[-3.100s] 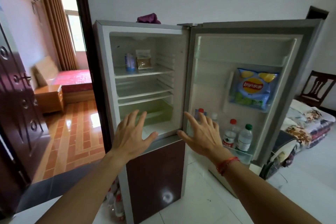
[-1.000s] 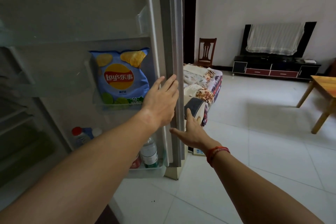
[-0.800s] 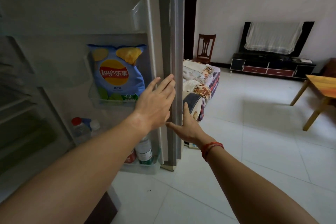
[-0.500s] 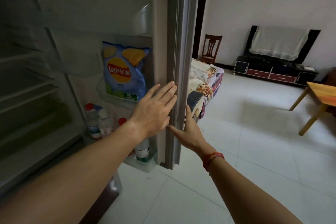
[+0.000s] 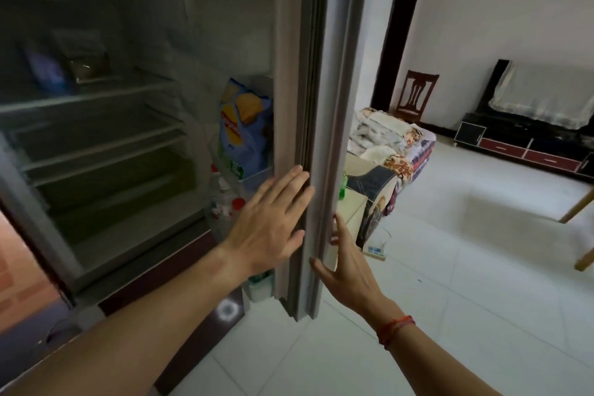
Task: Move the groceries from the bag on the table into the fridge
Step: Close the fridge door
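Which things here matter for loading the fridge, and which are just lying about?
Job: fridge; fridge door; left hand; right hand; chip bag; bottles in the door.

Lying about: folded blankets; chair; TV stand.

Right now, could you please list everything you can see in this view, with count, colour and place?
fridge: one, grey, left, open
fridge door: one, grey, centre, edge-on
chip bag: one, blue and yellow, door shelf
bottles: several, clear, red caps, lower door rack
packets: two, blurred, top fridge shelf
folded bedding: one pile, patterned, behind the door
chair: one, dark wood, by the far wall
TV cabinet: one, black and red, far right
table leg: one, pale wood, right edge
left hand: open, flat on the door's inner edge
right hand: open, at the door's outer edge, red wrist cord
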`<action>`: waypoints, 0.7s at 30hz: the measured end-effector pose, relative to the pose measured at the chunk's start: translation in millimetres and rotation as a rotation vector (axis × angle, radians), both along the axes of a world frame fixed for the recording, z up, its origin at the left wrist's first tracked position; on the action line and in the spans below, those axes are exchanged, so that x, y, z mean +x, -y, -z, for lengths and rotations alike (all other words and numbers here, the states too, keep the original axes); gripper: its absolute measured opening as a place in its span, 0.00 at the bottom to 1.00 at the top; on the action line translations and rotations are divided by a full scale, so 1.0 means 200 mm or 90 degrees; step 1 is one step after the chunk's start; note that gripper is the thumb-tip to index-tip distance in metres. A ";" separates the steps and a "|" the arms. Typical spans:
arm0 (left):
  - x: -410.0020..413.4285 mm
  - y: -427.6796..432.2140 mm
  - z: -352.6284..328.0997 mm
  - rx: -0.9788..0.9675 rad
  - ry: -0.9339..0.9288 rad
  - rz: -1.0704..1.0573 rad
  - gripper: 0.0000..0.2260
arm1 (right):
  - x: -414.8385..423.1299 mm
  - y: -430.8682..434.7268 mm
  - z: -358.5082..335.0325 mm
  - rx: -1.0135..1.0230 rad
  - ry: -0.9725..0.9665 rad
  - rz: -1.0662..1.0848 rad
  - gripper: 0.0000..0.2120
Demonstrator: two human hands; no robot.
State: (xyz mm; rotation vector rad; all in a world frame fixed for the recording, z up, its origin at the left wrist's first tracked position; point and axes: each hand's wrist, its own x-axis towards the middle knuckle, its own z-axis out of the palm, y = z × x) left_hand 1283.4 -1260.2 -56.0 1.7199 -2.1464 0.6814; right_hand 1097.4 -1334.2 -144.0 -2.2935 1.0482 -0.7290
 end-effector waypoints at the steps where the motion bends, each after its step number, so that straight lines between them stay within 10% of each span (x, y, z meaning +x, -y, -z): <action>1: 0.03 -0.05 0.01 0.002 -0.010 -0.008 0.33 | 0.03 -0.03 0.01 -0.007 0.005 -0.016 0.48; 21: 0.49 -0.80 0.18 -0.022 -0.337 -0.208 0.43 | 0.90 -0.35 -0.34 -0.218 0.121 -0.284 0.33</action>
